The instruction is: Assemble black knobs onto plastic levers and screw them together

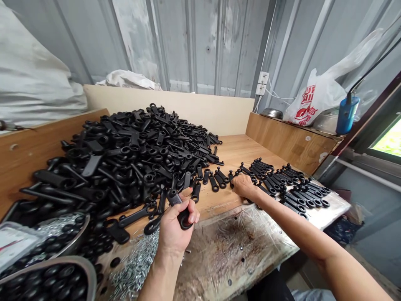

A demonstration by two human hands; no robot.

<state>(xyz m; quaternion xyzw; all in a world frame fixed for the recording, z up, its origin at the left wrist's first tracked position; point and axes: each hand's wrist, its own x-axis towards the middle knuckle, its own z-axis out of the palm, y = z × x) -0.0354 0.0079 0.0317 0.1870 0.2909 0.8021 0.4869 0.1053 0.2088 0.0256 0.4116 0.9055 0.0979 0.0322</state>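
Closest to me, my left forearm rises from the bottom of the view to my left hand, which is curled around a black plastic lever, its matte shaft pinched between thumb and fingers and its ring end against my palm. Beside that wrist lies a loose heap of bright steel screws. Further left, a steel bowl and a nearer bowl hold glossy black rounded caps, though the nearer rim is cut off and hard to make out.

My right forearm reaches across a scarred, stained bench edge under clear plastic sheeting. My right hand is bent at the knuckles, fingers closed and low on the pale wooden bench top, right beside the black levers laid in tidy parallel rows; whether it pinches one, I can't tell from this angle.

Left of both hands, a great heap of the same black levers spreads across the wood, ring ends and flat shafts tangled together. Beyond stand a cream board and a corrugated metal wall.
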